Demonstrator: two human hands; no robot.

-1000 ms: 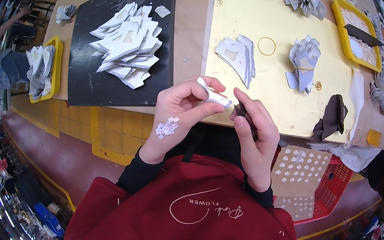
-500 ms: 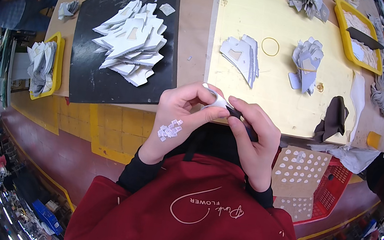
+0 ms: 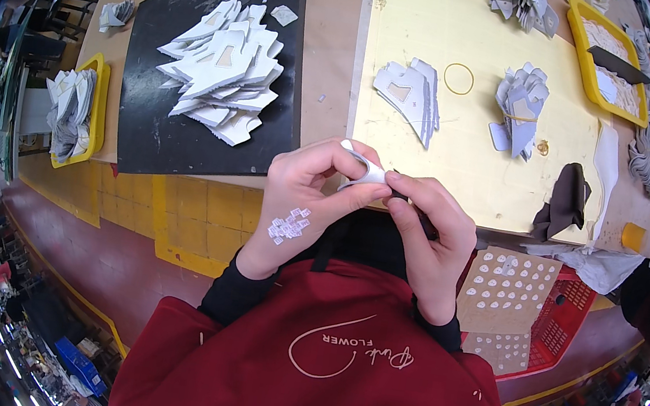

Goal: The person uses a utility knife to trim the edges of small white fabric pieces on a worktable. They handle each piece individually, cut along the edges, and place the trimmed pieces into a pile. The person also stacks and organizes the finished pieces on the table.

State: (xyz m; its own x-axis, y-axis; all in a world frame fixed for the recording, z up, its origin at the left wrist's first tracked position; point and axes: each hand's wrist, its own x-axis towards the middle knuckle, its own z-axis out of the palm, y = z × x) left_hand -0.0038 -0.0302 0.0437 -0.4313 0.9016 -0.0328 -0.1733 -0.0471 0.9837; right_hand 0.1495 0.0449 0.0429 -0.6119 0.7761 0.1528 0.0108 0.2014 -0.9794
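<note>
My left hand (image 3: 306, 188) is closed on a white shoe-upper piece (image 3: 369, 173), bent into a curve between fingers and thumb. Several small printed white stickers (image 3: 288, 226) cover the back of this hand. Right beside it, my right hand (image 3: 430, 226) is closed around a slim dark tool (image 3: 427, 224), mostly hidden by the fingers; its kind cannot be made out. The right fingertips meet the edge of the white piece. Ahead, a few similar pieces (image 3: 407, 90) lie on a pale yellow board (image 3: 460, 189), beside a yellow rubber band (image 3: 459, 79) and a banded bundle (image 3: 520, 106).
To the left, a black board (image 3: 144, 128) bears a large pile of white pieces (image 3: 224, 64). Yellow trays (image 3: 98, 113) hold more parts at both sides. Dark cloth (image 3: 565, 199) and a small orange-yellow bottle (image 3: 640, 240) lie right. A red crate (image 3: 566, 320) stands below the table edge.
Both hands stay nearly in place, while the right fingers and dark tool shift slightly against the white piece. A fine thread now shows by the loose pieces. A person at far left has left view.
</note>
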